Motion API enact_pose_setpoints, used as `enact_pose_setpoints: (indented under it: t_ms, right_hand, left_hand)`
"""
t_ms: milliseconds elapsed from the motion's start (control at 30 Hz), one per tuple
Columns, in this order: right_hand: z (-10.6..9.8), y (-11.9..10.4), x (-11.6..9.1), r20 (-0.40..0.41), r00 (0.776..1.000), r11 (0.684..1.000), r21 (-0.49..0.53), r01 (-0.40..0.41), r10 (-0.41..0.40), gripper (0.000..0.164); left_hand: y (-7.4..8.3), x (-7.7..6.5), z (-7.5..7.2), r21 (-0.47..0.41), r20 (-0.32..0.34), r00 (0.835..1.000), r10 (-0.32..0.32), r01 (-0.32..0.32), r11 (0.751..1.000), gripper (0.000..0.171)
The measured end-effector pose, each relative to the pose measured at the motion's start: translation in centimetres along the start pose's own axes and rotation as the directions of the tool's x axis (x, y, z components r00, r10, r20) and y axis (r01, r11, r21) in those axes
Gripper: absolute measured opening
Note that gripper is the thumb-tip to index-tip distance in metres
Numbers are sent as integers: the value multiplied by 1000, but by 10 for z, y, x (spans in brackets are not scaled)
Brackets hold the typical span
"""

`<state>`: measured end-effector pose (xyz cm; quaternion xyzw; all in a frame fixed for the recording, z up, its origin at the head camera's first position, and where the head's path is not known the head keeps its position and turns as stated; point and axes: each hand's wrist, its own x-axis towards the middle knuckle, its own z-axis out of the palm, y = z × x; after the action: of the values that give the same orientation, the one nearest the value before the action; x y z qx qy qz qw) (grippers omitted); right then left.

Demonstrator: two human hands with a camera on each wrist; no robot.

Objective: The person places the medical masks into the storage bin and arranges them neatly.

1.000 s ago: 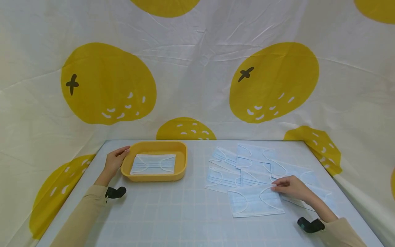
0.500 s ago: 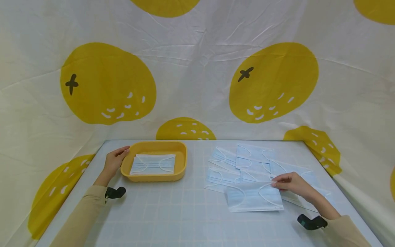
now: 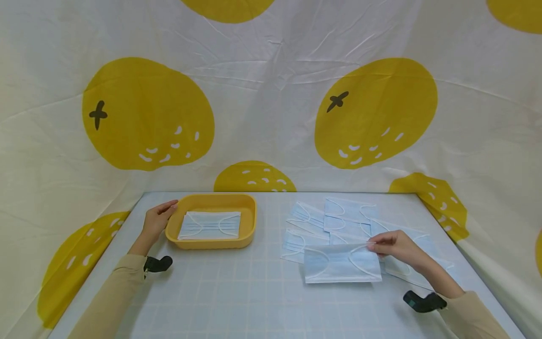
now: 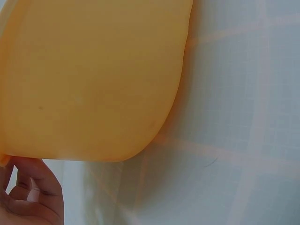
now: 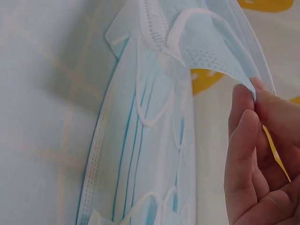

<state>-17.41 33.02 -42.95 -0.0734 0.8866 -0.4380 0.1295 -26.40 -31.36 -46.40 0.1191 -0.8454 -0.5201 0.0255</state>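
Observation:
In the head view, my right hand (image 3: 395, 247) pinches a light blue face mask (image 3: 340, 264) by its upper right corner. The mask hangs tilted, raised over the front of a spread of several other face masks (image 3: 349, 212). The right wrist view shows the thumb and fingertips (image 5: 243, 96) together on the mask's corner. On the left, my left hand (image 3: 156, 221) holds the left rim of a yellow tray (image 3: 220, 202). Face masks (image 3: 209, 226) lie flat inside it, how many I cannot tell. The tray's outer wall (image 4: 93, 84) fills much of the left wrist view.
A pale, grid-lined tablecloth (image 3: 237, 292) covers the table. Behind it and along both sides hangs a white curtain (image 3: 262, 117) printed with yellow fruit. A dark wrist device (image 3: 158, 263) sits at the left cuff and another wrist device (image 3: 423, 301) at the right.
The right hand has lifted the mask off the table and shifted it slightly left and up in the head view. My left hand and the tray stay put.

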Motion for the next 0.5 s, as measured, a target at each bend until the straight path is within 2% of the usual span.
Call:
enact_pose_setpoints:
  t_ms: [500]
  right_hand:
    - [3,-25,13,-48,998,992,113,56,-51,39]
  left_hand:
    - [-2,2,-1,-5,4,1000,13,-13,1000,56]
